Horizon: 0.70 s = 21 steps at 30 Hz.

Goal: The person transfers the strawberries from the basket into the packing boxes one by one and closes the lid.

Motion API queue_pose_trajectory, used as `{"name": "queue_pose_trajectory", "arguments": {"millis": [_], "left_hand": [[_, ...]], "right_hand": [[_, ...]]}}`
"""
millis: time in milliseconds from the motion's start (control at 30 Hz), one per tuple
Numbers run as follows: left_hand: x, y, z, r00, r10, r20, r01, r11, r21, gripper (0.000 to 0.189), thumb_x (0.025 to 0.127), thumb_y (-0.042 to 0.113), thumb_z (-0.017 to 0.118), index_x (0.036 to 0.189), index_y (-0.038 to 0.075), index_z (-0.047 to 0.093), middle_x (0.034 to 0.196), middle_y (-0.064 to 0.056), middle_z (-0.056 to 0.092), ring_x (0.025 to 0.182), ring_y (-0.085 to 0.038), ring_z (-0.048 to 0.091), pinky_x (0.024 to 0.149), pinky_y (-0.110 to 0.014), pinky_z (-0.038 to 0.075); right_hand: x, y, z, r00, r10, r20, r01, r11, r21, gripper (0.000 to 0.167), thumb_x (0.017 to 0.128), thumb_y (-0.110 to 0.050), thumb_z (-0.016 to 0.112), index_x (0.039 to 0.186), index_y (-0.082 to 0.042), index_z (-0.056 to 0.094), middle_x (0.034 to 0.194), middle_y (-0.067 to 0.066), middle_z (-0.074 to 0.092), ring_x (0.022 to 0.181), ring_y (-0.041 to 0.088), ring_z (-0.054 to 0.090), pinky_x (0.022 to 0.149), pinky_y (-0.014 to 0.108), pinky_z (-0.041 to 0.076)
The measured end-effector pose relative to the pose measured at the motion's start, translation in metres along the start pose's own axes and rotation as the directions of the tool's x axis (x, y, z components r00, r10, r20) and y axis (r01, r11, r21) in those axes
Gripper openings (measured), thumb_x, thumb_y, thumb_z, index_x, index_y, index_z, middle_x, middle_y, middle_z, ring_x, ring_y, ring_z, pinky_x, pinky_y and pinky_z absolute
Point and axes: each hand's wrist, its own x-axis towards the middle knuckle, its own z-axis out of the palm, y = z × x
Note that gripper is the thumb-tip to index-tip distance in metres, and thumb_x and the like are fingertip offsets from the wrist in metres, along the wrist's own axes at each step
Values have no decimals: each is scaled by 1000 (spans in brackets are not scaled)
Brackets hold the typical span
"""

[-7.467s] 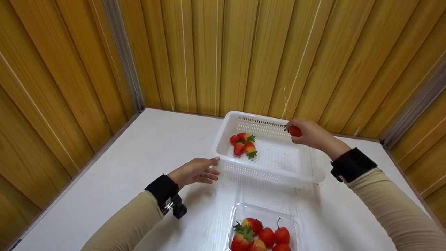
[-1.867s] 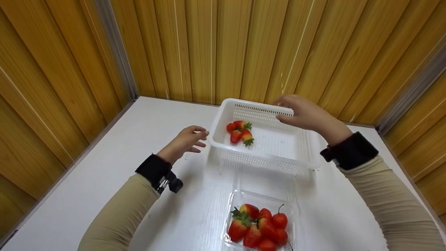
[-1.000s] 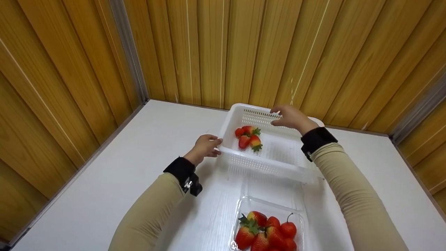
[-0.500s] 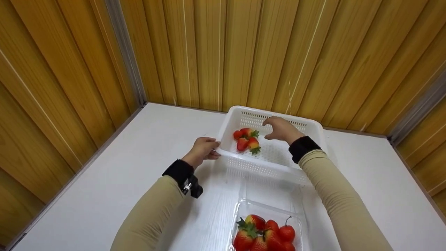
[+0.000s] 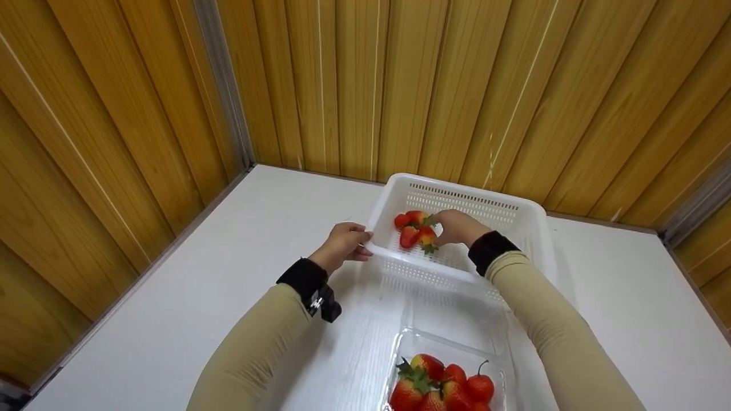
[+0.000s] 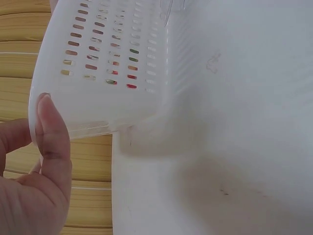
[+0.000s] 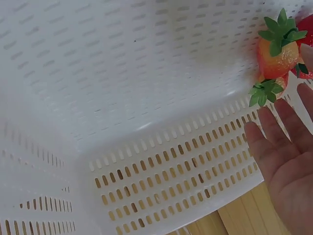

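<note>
A white plastic basket (image 5: 485,208) with slotted walls stands at the back of the table. My left hand (image 5: 342,245) pinches its left corner rim; the left wrist view shows the thumb (image 6: 51,122) on the outer wall. Inside the basket, my right hand (image 5: 457,227) reaches down beside a cluster of red and yellow strawberries (image 5: 409,237) with green leaves. In the right wrist view its fingers (image 7: 274,122) are extended near one strawberry (image 7: 276,56), with no grip on it visible. A small round red fruit (image 5: 401,221) lies at the cluster's left.
Nearer the person, a clear plastic tray (image 5: 451,342) holds several strawberries (image 5: 406,394) and a red cherry-like fruit (image 5: 480,388) with a stem. The tray's near part is cut off by the frame. Wood-patterned walls (image 5: 400,85) close off the white table (image 5: 228,262).
My right hand, holding a red fruit at first, is now without it and has come down left to the strawberries. My left hand has taken the basket rim. More fruit shows in the tray.
</note>
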Motion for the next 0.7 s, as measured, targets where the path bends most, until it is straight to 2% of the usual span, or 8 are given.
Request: {"name": "queue_pose_trajectory", "arguments": {"millis": [100,200,300,433,533,600,700], "left_hand": [[1,-3,0,1000,-4,1,4,1000,-7,41,101,4,57,136,-12,46,87,-6,57,53,-6,59,50,-14,55],[0,-9,-1,1000,-7,5,7,1000,-18,38,101,3,57,134,-12,47,86,-6,56,52,-6,59,49,-14,55],[-1,-12,-1,1000,-5,10,5,1000,-19,35,101,3,57,131,-12,48,86,-5,57,52,-6,59,49,-15,55],[-1,-12,-3,1000,-11,10,11,1000,-7,35,101,4,57,131,-11,48,87,-6,58,52,-7,60,50,-15,56],[-1,-11,-4,1000,-18,5,18,1000,2,37,101,4,57,133,-11,48,87,-6,58,53,-7,60,50,-15,56],[-2,-10,-5,1000,-19,5,18,1000,5,37,101,4,57,133,-11,47,87,-6,58,53,-7,60,50,-15,56],[-1,-10,-5,1000,-16,9,16,1000,10,38,101,5,57,134,-10,46,86,-6,58,53,-7,60,50,-16,57]], "right_hand": [[3,-4,4,999,2,39,-2,1000,3,48,88,-5,74,134,0,64,138,24,64,131,42,57,120,57,42],[7,-7,13,996,-18,83,21,999,-31,51,88,-5,72,137,-2,63,136,23,65,124,40,58,118,55,45],[8,-11,20,993,9,118,-7,1000,-16,53,89,-6,72,141,-5,60,132,21,65,116,37,56,114,53,48],[8,-13,23,989,52,139,-58,997,46,49,90,-5,73,138,-7,62,125,18,62,111,33,52,109,49,51],[10,-12,23,989,25,144,-31,999,33,45,89,-6,72,133,-4,64,114,16,62,103,30,53,93,39,52],[12,-10,23,990,-7,143,7,1000,0,45,87,-5,70,131,-1,65,108,15,62,95,27,53,80,31,47],[14,-7,23,989,-77,126,84,995,-50,44,82,0,66,126,2,67,100,15,62,85,24,52,68,24,40]]}}
